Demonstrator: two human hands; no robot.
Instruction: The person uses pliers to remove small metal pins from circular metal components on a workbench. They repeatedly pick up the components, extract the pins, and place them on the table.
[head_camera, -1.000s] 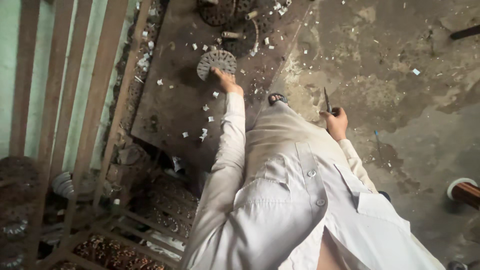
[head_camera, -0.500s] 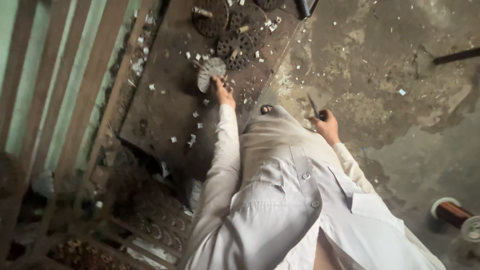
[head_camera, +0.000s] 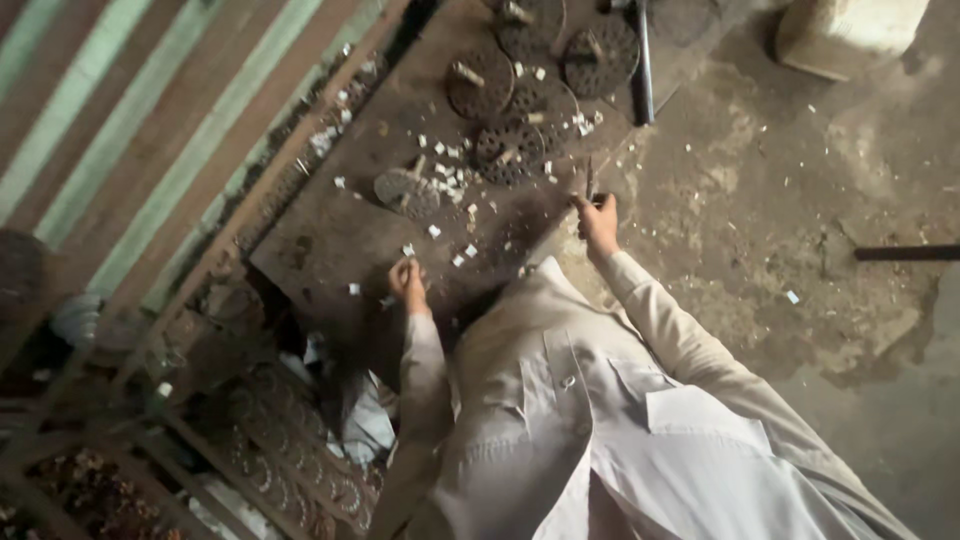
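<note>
My left hand (head_camera: 408, 283) hovers over a dark, rusty metal sheet (head_camera: 330, 235) on the floor, its fingers curled next to a small white scrap (head_camera: 408, 250). Whether it grips the scrap is unclear. A grey round perforated disc (head_camera: 405, 191) lies a little beyond the hand, apart from it. My right hand (head_camera: 598, 224) is closed around a thin dark tool (head_camera: 590, 180) that points away from me, at the sheet's right edge. Long pale sleeves cover both arms.
Several dark perforated discs (head_camera: 510, 150) and white scraps lie farther up the sheet. A dark rod (head_camera: 643, 60) sits beside them, a pale block (head_camera: 850, 30) at top right. Slanted wooden slats (head_camera: 150, 150) and ornate metal grilles (head_camera: 290, 440) crowd the left. Stained concrete floor (head_camera: 800, 200) spreads right.
My left hand has left the grey disc and drawn back toward me. The right hand with the tool has moved forward toward the sheet's edge. The view has shifted, showing more discs.
</note>
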